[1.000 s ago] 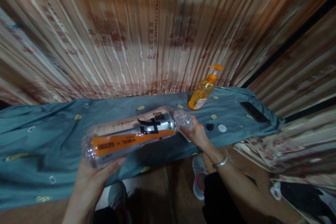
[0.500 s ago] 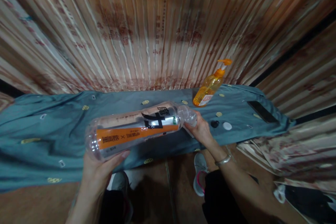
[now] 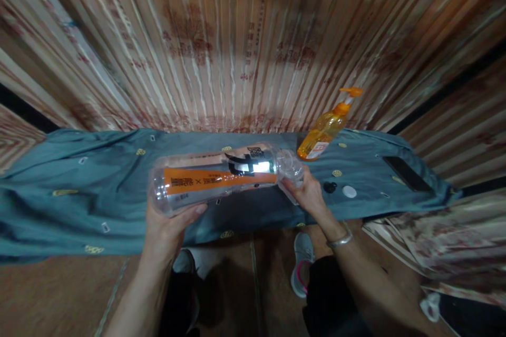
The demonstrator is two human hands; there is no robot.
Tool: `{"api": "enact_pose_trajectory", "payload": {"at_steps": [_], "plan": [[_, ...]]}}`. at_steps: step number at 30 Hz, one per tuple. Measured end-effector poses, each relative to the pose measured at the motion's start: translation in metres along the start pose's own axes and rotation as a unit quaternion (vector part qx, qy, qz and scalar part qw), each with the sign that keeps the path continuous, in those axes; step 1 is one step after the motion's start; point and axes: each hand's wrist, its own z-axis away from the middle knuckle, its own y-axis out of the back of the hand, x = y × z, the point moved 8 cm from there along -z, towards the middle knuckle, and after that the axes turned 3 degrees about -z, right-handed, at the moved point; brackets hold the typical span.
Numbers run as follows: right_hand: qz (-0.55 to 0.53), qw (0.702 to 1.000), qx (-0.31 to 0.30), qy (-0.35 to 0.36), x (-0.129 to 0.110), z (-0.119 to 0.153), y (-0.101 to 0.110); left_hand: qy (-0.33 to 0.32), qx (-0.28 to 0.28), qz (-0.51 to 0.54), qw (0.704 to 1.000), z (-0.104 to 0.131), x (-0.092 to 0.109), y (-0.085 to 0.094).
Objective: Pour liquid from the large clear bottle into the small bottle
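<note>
A large clear plastic bottle [image 3: 221, 171] with an orange and silver label lies nearly level above the cloth, its neck toward the right. Its base rests in my left hand [image 3: 169, 224], whose fingers wrap underneath with the thumb along the near side. My right hand [image 3: 310, 192] is closed at the neck end, gripping a small clear plastic container [image 3: 291, 194] that touches or sits right by the bottle's mouth. The container's exact shape is hard to make out. Both look see-through, and no liquid shows clearly in either.
On the blue-green cloth [image 3: 118, 184] stand an orange pump bottle [image 3: 322, 131], a small black cap [image 3: 330, 187], a white round lid [image 3: 349, 191] and a dark phone [image 3: 407, 174]. A patterned curtain [image 3: 237, 52] hangs behind. Below are my shoes [image 3: 303, 247] on the floor.
The view has shifted slightly, so things sit a little further right. The large bottle's base end has risen a little; both hands keep their hold.
</note>
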Motion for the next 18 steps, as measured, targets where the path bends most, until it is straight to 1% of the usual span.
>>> {"api": "enact_pose_trajectory", "payload": {"at_steps": [4, 10, 13, 18], "plan": [[-0.010, 1.000, 0.007, -0.006, 0.001, -0.001, 0.001, -0.003, -0.004, 0.020, 1.000, -0.002, -0.001, -0.006], [-0.010, 1.000, 0.006, -0.007, 0.005, -0.002, 0.000, 0.003, -0.010, 0.029, 1.000, -0.003, 0.007, -0.017], [-0.009, 1.000, 0.007, -0.001, 0.005, -0.002, 0.001, 0.011, -0.011, 0.026, 1.000, -0.002, 0.008, -0.019], [-0.013, 1.000, 0.005, 0.008, 0.005, -0.003, 0.000, 0.012, -0.016, 0.025, 0.999, -0.005, 0.003, -0.017]]}}
